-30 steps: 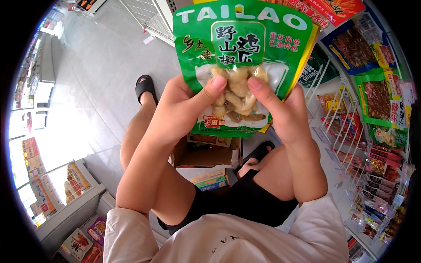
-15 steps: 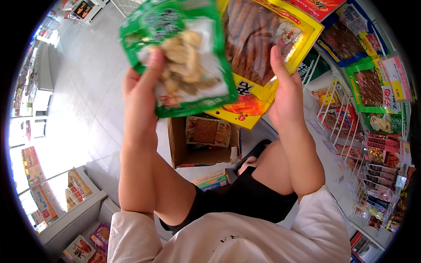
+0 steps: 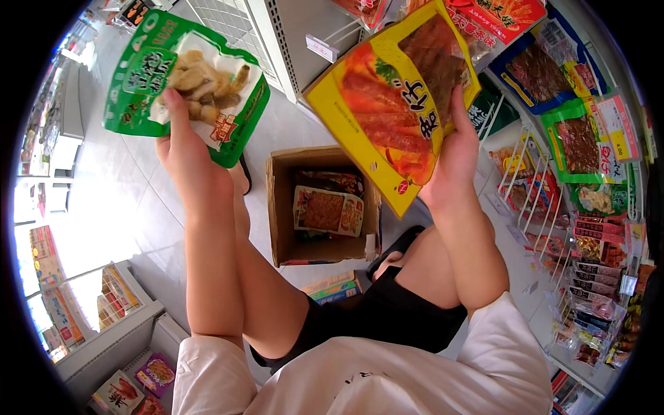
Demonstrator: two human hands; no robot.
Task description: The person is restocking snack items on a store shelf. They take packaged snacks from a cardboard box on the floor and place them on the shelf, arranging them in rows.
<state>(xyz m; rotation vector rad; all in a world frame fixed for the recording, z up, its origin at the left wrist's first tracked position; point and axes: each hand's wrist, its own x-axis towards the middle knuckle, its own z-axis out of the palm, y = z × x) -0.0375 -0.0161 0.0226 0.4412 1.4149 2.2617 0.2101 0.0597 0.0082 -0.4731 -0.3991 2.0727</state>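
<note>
My left hand (image 3: 194, 162) grips a green pouch (image 3: 197, 86) of pale snack pieces by its lower edge, thumb on the front and fingers behind. It is held up at the left, tilted. In my right hand (image 3: 453, 159) is a large yellow packet (image 3: 387, 111) with a picture of red-brown meat and a see-through window; the thumb lies along its right side. Below and between the hands, an open cardboard box (image 3: 274, 207) stands on the floor. Several packets lie inside it, with a red-and-white packet (image 3: 325, 211) on top.
A rack of hanging snack packets (image 3: 574, 138) runs down the right, with white wire hooks (image 3: 529, 173). A grey shelf upright (image 3: 273, 48) rises at the back. Shelves with boxes (image 3: 76, 318) stand lower left. A flat carton (image 3: 335, 287) lies between my legs.
The green pouch has moved left, away from the yellow packet it overlapped. The yellow packet has tilted and shows more of its front. More of the box's inside is visible.
</note>
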